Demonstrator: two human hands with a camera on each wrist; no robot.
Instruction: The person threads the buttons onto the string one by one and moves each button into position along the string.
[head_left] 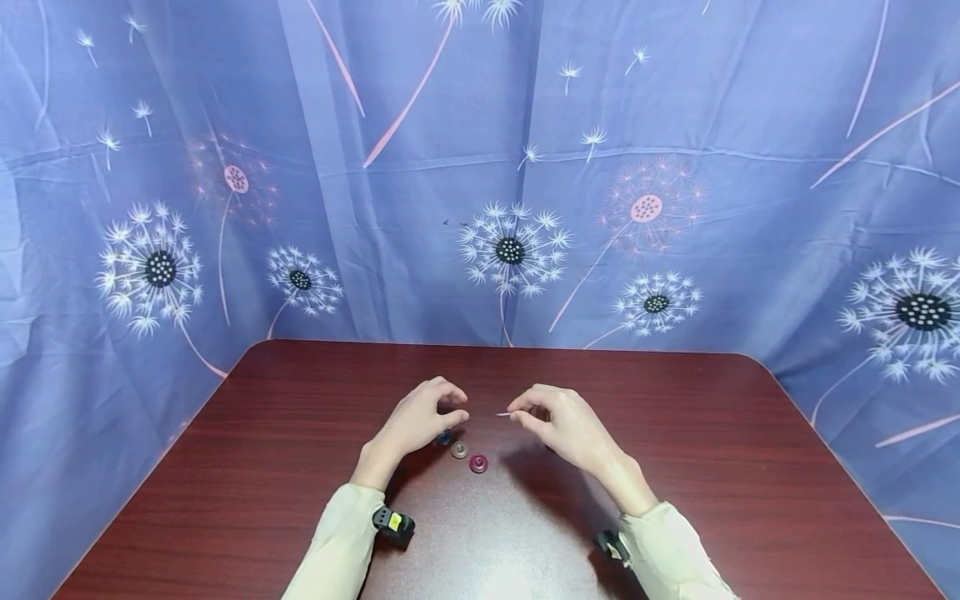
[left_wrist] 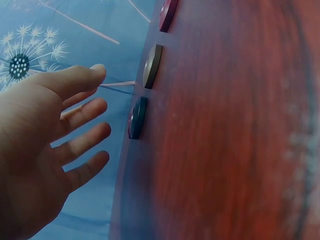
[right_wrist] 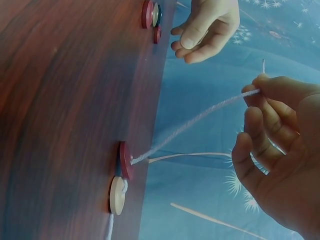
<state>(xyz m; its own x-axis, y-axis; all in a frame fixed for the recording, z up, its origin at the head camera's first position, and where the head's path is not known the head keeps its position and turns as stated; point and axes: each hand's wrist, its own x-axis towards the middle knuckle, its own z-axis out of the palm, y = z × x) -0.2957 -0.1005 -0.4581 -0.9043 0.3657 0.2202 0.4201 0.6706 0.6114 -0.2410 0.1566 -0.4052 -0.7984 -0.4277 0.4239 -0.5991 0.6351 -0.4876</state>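
Note:
My right hand (head_left: 566,421) pinches a thin white cord (right_wrist: 200,117) between thumb and fingertips, its short end sticking out beyond them. In the right wrist view the cord slopes down to a dark red disc-shaped bead (right_wrist: 127,160). A cream disc bead (right_wrist: 118,195) is just below that, with cord at its face and trailing under it. Across a small gap, my left hand (head_left: 420,417) is held over the table, fingers apart and holding nothing. Nearest to it is a blue disc bead (head_left: 444,437), partly covered by the thumb, then a beige one (head_left: 459,450) and a red one (head_left: 478,463).
The brown wooden table (head_left: 675,417) extends to both sides of the hands. A small red piece (right_wrist: 157,35) shows beside the loose beads in the right wrist view. Behind the table hangs a blue curtain (head_left: 420,225) with dandelion prints.

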